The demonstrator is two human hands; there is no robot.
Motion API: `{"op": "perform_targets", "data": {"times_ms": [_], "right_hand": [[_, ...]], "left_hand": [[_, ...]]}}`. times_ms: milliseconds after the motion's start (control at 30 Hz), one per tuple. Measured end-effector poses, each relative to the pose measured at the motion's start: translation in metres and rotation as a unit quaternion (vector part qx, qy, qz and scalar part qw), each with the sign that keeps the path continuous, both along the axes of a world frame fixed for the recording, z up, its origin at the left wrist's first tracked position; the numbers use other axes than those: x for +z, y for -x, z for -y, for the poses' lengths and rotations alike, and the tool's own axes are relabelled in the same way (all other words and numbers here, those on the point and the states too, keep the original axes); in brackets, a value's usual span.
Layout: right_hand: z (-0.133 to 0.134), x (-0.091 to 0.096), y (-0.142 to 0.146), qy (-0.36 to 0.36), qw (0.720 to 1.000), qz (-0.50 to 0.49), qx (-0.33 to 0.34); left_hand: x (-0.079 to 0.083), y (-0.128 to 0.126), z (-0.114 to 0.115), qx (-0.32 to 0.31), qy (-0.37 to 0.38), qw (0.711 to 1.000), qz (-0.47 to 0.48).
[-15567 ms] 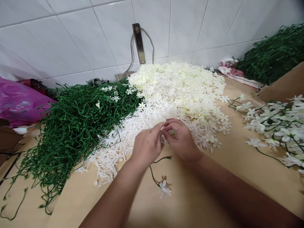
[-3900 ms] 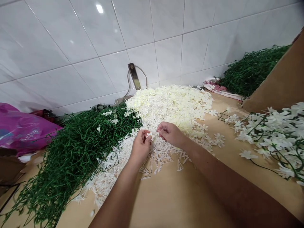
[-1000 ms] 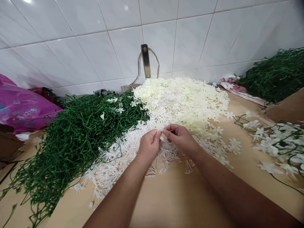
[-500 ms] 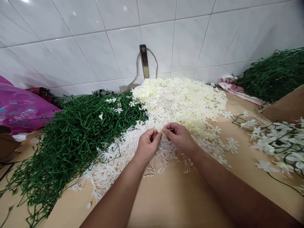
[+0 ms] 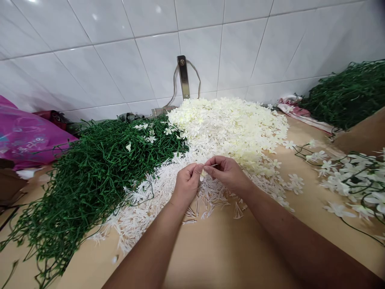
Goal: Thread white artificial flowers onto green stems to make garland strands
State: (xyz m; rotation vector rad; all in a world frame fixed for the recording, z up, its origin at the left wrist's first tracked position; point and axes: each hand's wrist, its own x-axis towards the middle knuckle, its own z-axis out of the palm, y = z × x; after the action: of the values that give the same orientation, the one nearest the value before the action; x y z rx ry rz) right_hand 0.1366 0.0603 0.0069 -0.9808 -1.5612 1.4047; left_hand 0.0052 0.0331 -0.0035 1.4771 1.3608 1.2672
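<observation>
My left hand (image 5: 187, 184) and my right hand (image 5: 227, 174) meet fingertip to fingertip over the table. Between them they pinch a small cream flower piece (image 5: 203, 174), and a thin white stamen piece (image 5: 213, 165) sticks out of my right fingers. Under the hands lies a spread of white spiky stamen pieces (image 5: 156, 192). Just behind is a heap of cream flower petals (image 5: 231, 124). A big pile of green stems (image 5: 90, 176) lies to the left.
Finished white flowers on green stems (image 5: 351, 180) lie at the right. A second pile of green stems (image 5: 349, 94) sits at the back right behind a cardboard edge (image 5: 361, 134). A pink plastic bag (image 5: 24, 136) is at the far left. White wall tiles (image 5: 120, 60) stand behind.
Both hands stay together over the white stamen pieces. In the last half second the thin white piece has come to stick out from my right fingertips.
</observation>
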Motion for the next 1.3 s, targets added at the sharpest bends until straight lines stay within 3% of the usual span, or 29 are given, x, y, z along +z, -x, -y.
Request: {"op": "perform_targets", "data": {"times_ms": [267,533,733,833,1033,1300], "right_hand": [[0.002,0.007,0.000,-0.028,1.000,-0.006,-0.008],[0.011,0.011,0.003,-0.146,0.981,0.121,-0.032],[0.006,0.013,0.001,-0.076,0.994,0.077,-0.018],[0.000,0.018,-0.007,-0.078,0.993,0.067,-0.063],[-0.008,0.023,-0.023,-0.142,0.962,0.140,-0.188],[0.004,0.032,-0.016,-0.272,0.932,0.195,-0.143]], "left_hand": [[-0.001,0.001,-0.001,0.005,0.000,1.000,0.004],[-0.005,0.002,-0.002,0.002,0.046,0.993,0.106],[-0.001,0.000,-0.001,-0.010,0.040,0.995,0.093],[0.002,-0.001,0.001,-0.017,0.044,0.995,0.082],[0.003,-0.003,0.001,-0.018,0.021,0.992,0.126],[0.001,-0.007,-0.001,0.008,0.028,0.990,0.138]]}}
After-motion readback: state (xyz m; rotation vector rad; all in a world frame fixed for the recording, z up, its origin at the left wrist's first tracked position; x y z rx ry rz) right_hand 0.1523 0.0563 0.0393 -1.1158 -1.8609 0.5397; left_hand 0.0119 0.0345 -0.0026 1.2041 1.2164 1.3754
